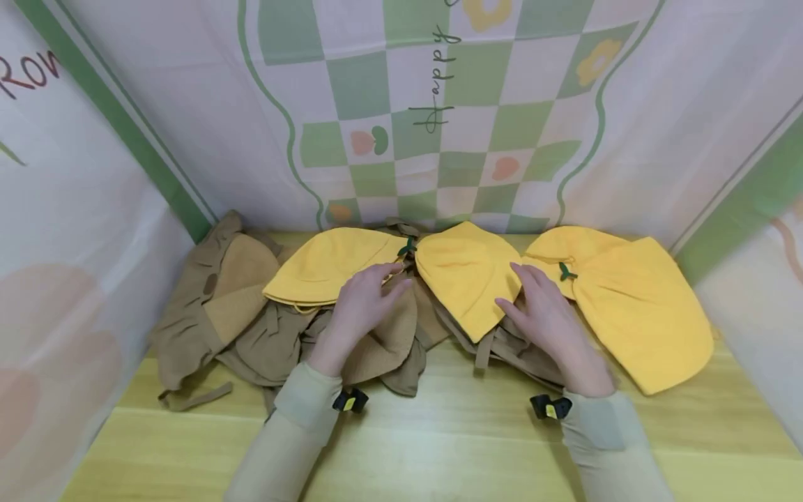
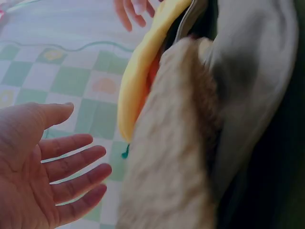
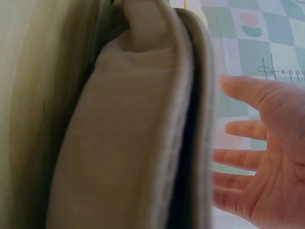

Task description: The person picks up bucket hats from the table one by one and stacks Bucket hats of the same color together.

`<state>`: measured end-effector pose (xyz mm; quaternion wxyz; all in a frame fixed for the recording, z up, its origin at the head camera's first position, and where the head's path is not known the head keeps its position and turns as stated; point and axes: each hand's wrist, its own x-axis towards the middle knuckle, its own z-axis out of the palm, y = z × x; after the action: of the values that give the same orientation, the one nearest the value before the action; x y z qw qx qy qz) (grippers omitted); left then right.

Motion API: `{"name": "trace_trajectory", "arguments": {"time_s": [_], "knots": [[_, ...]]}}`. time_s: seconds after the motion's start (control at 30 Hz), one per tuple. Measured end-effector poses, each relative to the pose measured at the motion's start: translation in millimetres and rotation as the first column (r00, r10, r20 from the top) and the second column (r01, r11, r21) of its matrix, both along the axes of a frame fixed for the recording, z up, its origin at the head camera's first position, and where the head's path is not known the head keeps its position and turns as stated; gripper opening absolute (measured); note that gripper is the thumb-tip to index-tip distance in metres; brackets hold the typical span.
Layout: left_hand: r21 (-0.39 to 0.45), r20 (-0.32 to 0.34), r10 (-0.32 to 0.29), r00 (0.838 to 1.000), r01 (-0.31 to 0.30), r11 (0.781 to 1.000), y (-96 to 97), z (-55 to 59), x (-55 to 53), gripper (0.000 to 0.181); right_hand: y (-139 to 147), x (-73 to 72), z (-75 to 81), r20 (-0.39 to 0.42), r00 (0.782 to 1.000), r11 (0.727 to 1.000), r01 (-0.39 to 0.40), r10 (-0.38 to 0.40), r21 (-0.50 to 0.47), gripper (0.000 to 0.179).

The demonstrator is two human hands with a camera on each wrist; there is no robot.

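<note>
A wooden table (image 1: 452,439) bears brown hats (image 1: 383,338) and a yellow hat (image 1: 646,314).

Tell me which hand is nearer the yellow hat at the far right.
Right. The right hand is by the left edge of the rightmost yellow hat; the left hand is farther off, beyond the middle yellow hat.

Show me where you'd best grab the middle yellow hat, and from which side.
I'd pinch the middle yellow hat by its pointed near corner, coming from the near side: that corner tapers toward the wearer of the head camera, over brown fabric, so thumb and fingers could probably close on it. The right hand is nearest.
</note>
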<state>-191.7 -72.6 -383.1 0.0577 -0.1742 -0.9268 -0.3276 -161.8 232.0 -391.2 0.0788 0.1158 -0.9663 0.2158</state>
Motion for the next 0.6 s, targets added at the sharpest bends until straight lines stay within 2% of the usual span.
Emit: {"name": "trace_trajectory", "arguments": {"time_s": [0.17, 0.3, 0.6], "knots": [[0.056, 0.090, -0.059, 0.994, 0.054, 0.997, 10.1, -10.0, -5.3, 0.040, -0.6, -2.3, -1.6, 0.092, 0.995, 0.999, 0.025, -0.027, 0.023, 0.069], [0.036, 0.147, -0.082, 0.986, 0.078, 0.996, 16.8, -14.2, -7.1, 0.043, -2.4, -3.5, -2.7, 0.129, 0.991, 0.999, 0.030, -0.032, 0.020, 0.068], [-0.059, 0.188, -0.070, 0.980, 0.083, 0.995, 29.6, -13.1, -8.3, 0.048, -5.1, -7.1, -6.4, 0.165, 0.984, 0.987, 0.083, -0.059, -0.139, 0.059]]}}
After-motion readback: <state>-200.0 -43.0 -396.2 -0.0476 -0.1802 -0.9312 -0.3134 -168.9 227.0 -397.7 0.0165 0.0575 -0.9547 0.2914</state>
